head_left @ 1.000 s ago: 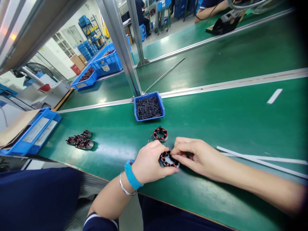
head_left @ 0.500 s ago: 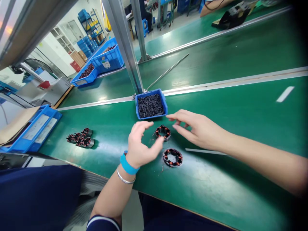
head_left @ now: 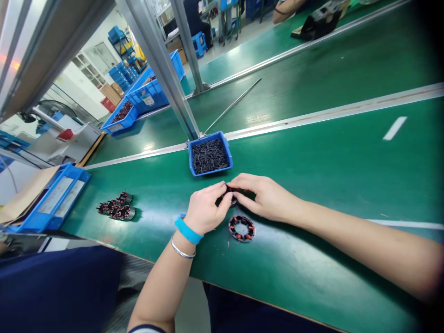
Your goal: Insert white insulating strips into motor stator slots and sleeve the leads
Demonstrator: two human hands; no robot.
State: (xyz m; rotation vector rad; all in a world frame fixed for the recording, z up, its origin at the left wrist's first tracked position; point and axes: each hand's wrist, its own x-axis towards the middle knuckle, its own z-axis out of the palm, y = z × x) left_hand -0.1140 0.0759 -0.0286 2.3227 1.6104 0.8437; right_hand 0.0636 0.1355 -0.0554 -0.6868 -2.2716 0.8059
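Observation:
Both hands meet at a motor stator (head_left: 234, 202), a ring with copper windings on black, mostly covered by my fingers. My left hand (head_left: 207, 209) has its thumb and fingers closed round the stator's left side. At the right side, my right hand (head_left: 266, 196) grips it with thumb and fingertips. Exactly what the fingertips pinch there is hidden. Just nearer to me, a second stator (head_left: 251, 229) lies flat on the green table, with thin wire ends beside it. Beyond the hands stands a blue bin (head_left: 228, 147) filled with short black tubes (head_left: 210, 156).
Several stators (head_left: 118, 209) are clustered at the left. Blue trays with papers (head_left: 64, 196) stand at the table's left end. A metal post (head_left: 163, 69) rises behind the bin. A thin rod (head_left: 236, 104) lies beyond the metal strip, and larger blue crates (head_left: 147, 99) stand farther back.
My hands have come together onto the farther stator; before, they were apart on either side of it with fingers open. The view has shifted slightly.

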